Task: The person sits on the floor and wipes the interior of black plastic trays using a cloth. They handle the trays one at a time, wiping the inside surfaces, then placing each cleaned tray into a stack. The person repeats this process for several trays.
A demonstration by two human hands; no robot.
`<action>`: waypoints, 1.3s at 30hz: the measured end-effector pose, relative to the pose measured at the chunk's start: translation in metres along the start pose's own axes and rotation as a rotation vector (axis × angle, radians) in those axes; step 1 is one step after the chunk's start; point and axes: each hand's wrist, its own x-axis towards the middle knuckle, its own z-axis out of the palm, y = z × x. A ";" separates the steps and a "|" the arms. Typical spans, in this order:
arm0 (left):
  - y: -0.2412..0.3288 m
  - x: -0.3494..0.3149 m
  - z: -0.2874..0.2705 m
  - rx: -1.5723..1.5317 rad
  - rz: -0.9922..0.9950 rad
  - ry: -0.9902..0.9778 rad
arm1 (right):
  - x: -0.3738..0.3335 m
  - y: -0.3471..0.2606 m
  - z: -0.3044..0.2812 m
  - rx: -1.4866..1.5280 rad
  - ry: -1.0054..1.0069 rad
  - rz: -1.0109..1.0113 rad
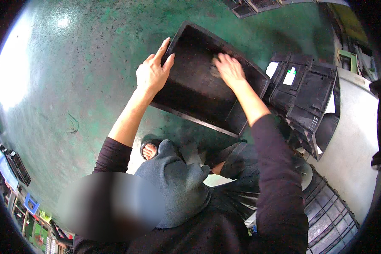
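A black rectangular plastic crate (199, 89), open at the top, is tilted before me so that its inside faces me. My left hand (153, 73) grips the crate's left rim, its thumb on the inner side and its index finger stretched along the edge. Inside the crate, my right hand (230, 70) is at the inner surface near the far right wall. Its fingers are bent and smeared by motion. Something dark and greyish shows at those fingertips, too blurred to name.
Black slotted crates or panels (300, 84) with white labels lie to the right, beside a pale surface (355, 114). A black grid-ribbed crate (330, 211) is at the lower right. More dark crates (258, 5) stand at the far edge. Green floor (84, 84) spreads left.
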 end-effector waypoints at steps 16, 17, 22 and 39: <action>0.003 -0.001 0.006 -0.149 -0.006 -0.026 | -0.131 -0.012 -0.040 0.174 -0.398 0.395; 0.003 0.000 0.008 -0.191 0.008 -0.002 | -0.127 0.003 -0.034 0.054 -0.194 0.272; 0.004 0.000 0.018 -0.198 -0.023 0.029 | -0.033 0.004 -0.045 -0.104 -0.358 0.281; 0.018 -0.002 0.008 -0.163 -0.147 -0.028 | 0.008 0.050 -0.013 -0.096 -0.044 0.148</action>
